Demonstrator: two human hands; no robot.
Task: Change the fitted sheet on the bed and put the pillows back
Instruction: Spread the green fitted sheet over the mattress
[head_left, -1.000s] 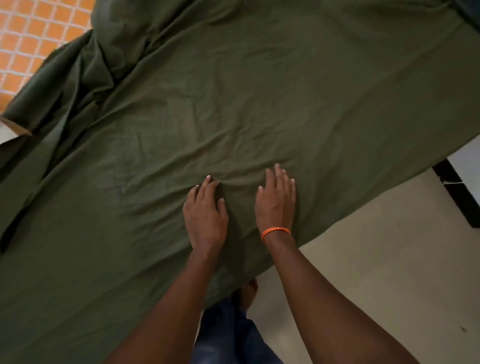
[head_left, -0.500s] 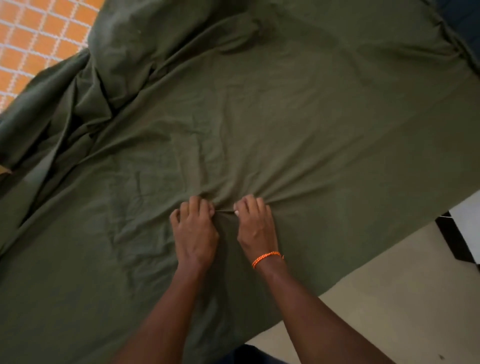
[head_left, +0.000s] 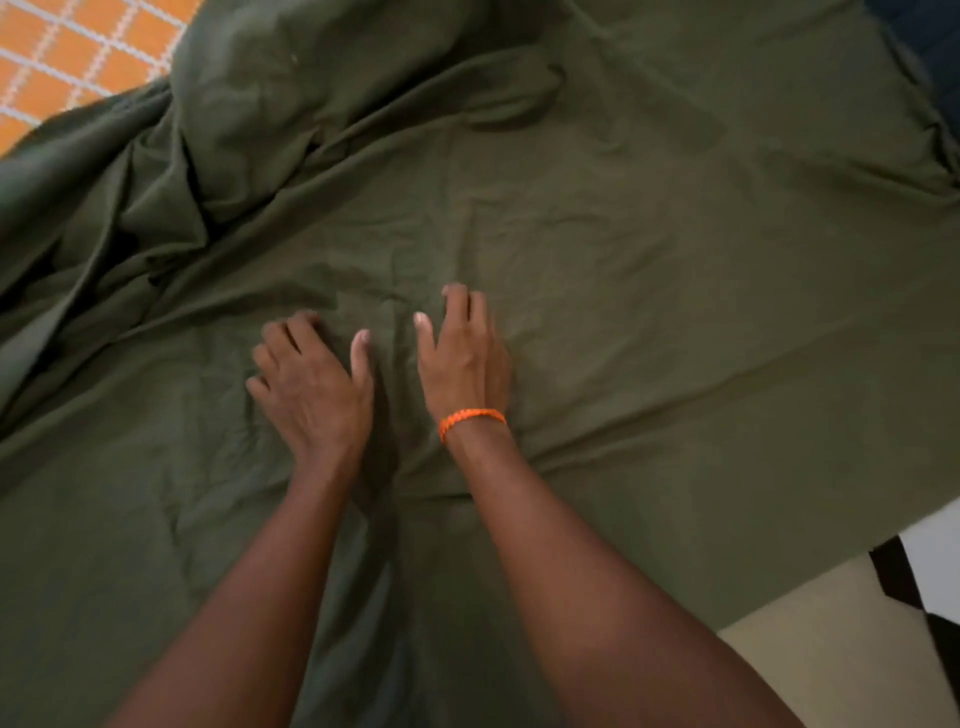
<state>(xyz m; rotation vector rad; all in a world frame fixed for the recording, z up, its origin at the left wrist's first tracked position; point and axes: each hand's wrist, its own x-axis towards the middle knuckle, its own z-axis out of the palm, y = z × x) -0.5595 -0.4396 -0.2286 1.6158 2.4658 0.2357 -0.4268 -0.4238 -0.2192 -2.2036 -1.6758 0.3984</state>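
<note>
**A:** Where is the sheet?

**B:** The dark green sheet (head_left: 623, 260) covers nearly the whole bed. On the right and in the middle it lies fairly flat, with only fine creases. At the far left it is bunched into deep folds.

**A:** And the hands?

**B:** Both lie palm down on the sheet, side by side near the middle, close together but apart. The left hand (head_left: 311, 379) has its fingers spread and slightly bent, thumb pointing away from the body; it presses on the cloth without gripping it. The right hand (head_left: 465, 358) is a little farther out, its fingers loosely bent with the tips on the cloth, and it holds nothing either. Its fingertips are blurred.

**A:** Anything on the wrists?

**B:** An orange braided band (head_left: 471, 420) on the right wrist. Both forearms are bare.

**A:** What else shows?

**B:** An orange cloth with a white grid (head_left: 67, 47) at the far left corner, beyond the bunched folds. At the near right, pale floor (head_left: 810, 670) past the sheet's edge, with a black-and-white strip (head_left: 930, 577) beside it. At the far right corner something dark blue (head_left: 924, 36) lies beyond the sheet; I cannot tell what it is.
</note>
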